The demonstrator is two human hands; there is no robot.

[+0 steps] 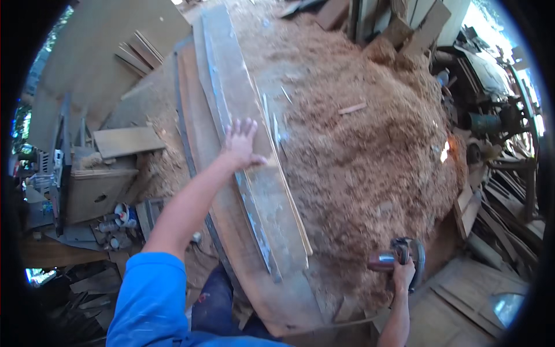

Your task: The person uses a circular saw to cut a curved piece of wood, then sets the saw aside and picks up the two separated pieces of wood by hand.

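Observation:
My left hand (241,144) lies with fingers spread on a long plank (254,202). That plank has a pale, ragged edge along its left side. It rests lengthwise on a wider brown board (231,231), with thin wood strips (295,214) along its right edge. At the lower right, my right hand (403,272) is wrapped round the handle of a power saw (384,261) with a dark red motor housing and a rounded guard. The saw is held to the right of the boards, apart from them. Its blade cannot be made out.
A large heap of sawdust (370,150) spreads right of the boards. Machinery (483,124) and stacked scrap wood (509,202) stand at the far right. On the left are a big leaning sheet (98,63), a short board (128,141) and several cans (121,217).

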